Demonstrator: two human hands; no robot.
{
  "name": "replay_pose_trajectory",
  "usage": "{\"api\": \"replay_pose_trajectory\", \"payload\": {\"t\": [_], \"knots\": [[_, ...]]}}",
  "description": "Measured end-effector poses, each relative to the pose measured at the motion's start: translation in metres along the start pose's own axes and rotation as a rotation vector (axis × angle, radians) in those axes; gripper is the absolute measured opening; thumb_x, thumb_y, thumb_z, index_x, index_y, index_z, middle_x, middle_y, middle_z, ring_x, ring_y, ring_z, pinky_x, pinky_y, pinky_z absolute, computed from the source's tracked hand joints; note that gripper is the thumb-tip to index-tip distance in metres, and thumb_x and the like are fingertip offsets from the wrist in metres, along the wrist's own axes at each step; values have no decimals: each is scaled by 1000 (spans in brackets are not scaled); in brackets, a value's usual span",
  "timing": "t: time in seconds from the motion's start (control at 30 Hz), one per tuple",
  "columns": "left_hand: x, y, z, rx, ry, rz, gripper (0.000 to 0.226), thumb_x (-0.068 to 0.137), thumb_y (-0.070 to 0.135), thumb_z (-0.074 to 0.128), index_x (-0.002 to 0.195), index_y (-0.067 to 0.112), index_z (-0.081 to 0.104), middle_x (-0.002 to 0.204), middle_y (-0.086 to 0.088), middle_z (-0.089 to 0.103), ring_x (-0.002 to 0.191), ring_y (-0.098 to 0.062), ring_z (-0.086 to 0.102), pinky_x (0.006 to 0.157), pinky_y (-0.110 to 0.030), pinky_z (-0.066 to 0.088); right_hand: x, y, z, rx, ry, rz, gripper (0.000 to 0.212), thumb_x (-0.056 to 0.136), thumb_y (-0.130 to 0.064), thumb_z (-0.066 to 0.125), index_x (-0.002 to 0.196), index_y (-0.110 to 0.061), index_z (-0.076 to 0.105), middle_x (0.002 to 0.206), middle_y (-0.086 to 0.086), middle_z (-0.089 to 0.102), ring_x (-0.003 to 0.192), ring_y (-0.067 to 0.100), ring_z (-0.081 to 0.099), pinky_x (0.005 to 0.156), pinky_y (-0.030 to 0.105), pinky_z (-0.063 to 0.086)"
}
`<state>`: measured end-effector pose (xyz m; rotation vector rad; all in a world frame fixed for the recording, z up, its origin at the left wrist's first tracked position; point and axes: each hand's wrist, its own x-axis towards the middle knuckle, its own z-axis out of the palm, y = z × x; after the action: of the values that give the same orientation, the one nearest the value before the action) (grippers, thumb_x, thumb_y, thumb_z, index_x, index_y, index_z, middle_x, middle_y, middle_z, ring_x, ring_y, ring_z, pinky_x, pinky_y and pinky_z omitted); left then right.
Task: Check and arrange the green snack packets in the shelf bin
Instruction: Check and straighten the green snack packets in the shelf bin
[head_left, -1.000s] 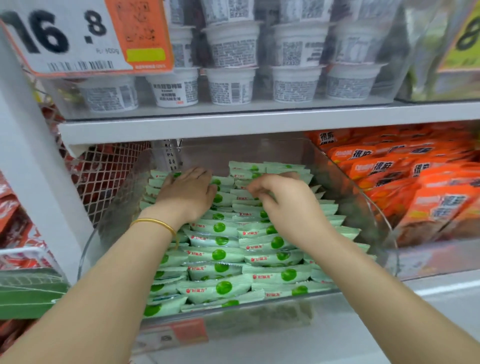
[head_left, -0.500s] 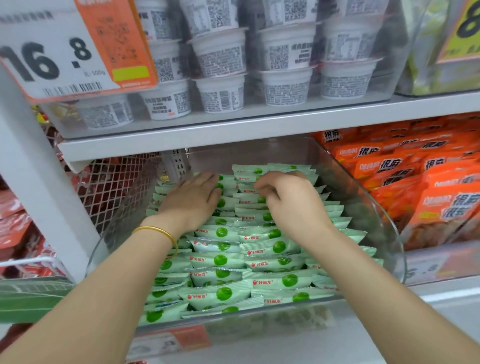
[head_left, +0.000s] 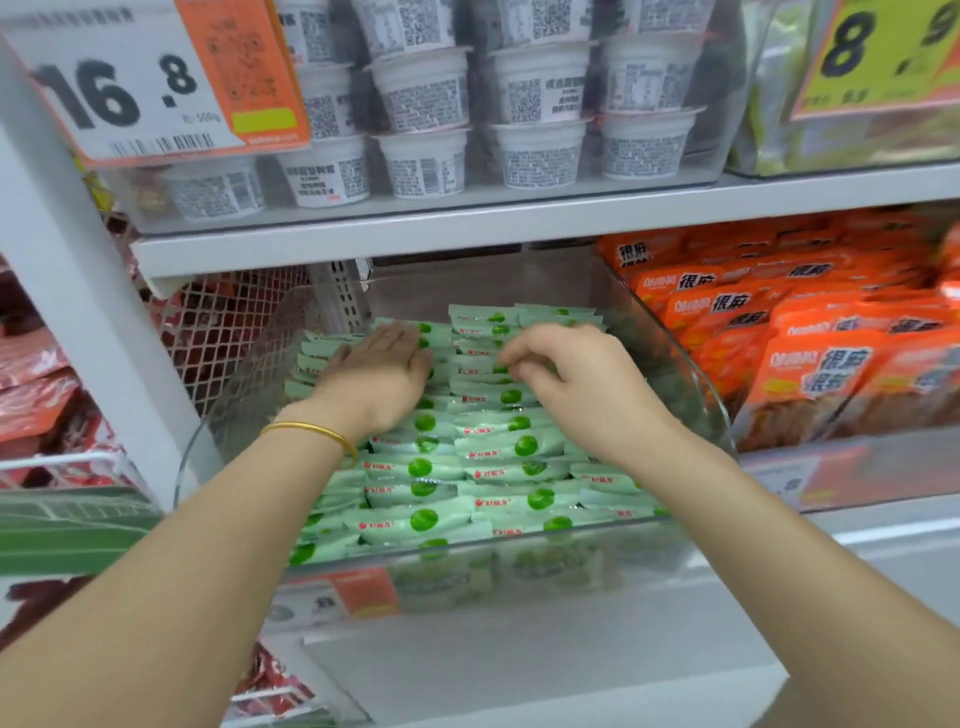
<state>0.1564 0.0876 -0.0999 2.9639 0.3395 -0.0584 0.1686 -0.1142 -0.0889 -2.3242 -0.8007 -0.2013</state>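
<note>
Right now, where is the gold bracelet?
In the head view, the gold bracelet sits on the left wrist, left of centre, just below the left hand, which rests on the green packets.

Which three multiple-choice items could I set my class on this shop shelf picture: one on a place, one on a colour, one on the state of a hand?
1. On which side of the bin of green packets do the orange packs lie? A left; B right; C above.
2. What colour is the bracelet? A gold; B silver; C black.
3. How does the left hand lie? A flat on the packets, fingers straight; B gripping a cup; C hanging outside the bin.

Key: B, the orange packs fill the section to the bin's right. A, a gold band circles the wrist. A, its straight fingers rest on the packets.
</note>
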Motion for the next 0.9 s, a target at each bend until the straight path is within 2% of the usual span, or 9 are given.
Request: {"api": "replay_pose_trajectory", "payload": {"t": [0.13, 0.23, 0.3, 0.43, 0.53, 0.63, 0.73, 0.9], "knots": [[-53, 23, 2, -134, 125, 154, 68, 91, 50, 11, 150, 17, 20, 159, -3, 13, 146, -14, 9, 119, -38, 10, -31, -6, -21, 44, -77, -128, 21, 89, -11, 59, 102, -23, 69, 97, -11, 67, 100, 7, 52, 90, 23, 40], [-96, 33, 14, -103, 81, 232, 69, 89, 53, 7, 151, 25, 14, 159, 4, 6, 146, -8, 1, 120, -37, 4, -52, -3, -31, 78, -121, -174, 15, 83, -13, 68, 93, -24, 71, 88, -14, 67, 93, 4, 52, 87, 18, 39], [-104, 33, 19, -46, 48, 235, 58, 97, 52, 9, 151, 30, 7, 159, 8, -1, 145, -5, -5, 120, -37, 0, -61, 2, -30, 19, -150, -231, 10, 79, -17, 73, 86, -24, 73, 84, -12, 66, 93, 9, 52, 88, 24, 39], [-103, 35, 22, 9, 120, 230, 55, 98, 49, 10, 151, 31, 8, 159, 10, 1, 145, -3, -5, 117, -34, -4, -61, 5, -28, -96, -199, -258, 4, 75, -26, 76, 79, -26, 75, 80, -11, 55, 89, 13, 43, 86, 39, 41], [-98, 39, 25, -37, 113, 223, 54, 99, 46, 15, 151, 31, 9, 159, 10, 2, 145, -3, -3, 118, -34, -2, -56, 4, -27, -178, -243, -247, 6, 74, -35, 75, 78, -30, 75, 76, -14, 44, 87, 11, 38, 82, 39, 42], [-95, 41, 24, -56, 102, 237, 54, 99, 45, 16, 151, 31, 10, 159, 11, 3, 145, -3, -3, 117, -33, -3, -51, 2, -25, -188, -299, -264, 11, 73, -41, 75, 80, -32, 75, 76, -16, 41, 88, 10, 37, 80, 33, 38], [-91, 39, 25, -58, 88, 236, 52, 100, 42, 17, 151, 30, 12, 159, 9, 3, 145, -4, -2, 117, -33, -2, -48, 0, -19, -198, -320, -316, 6, 77, -33, 74, 80, -28, 73, 80, -13, 46, 87, 11, 39, 78, 31, 37], [-89, 38, 27, -36, 87, 244, 53, 100, 43, 16, 151, 30, 13, 159, 8, 6, 145, -4, 0, 117, -33, -1, -51, 7, -20, -75, -332, -357, 3, 82, -19, 68, 80, -20, 69, 78, -10, 59, 79, 13, 56, 74, 40, 47]]}}
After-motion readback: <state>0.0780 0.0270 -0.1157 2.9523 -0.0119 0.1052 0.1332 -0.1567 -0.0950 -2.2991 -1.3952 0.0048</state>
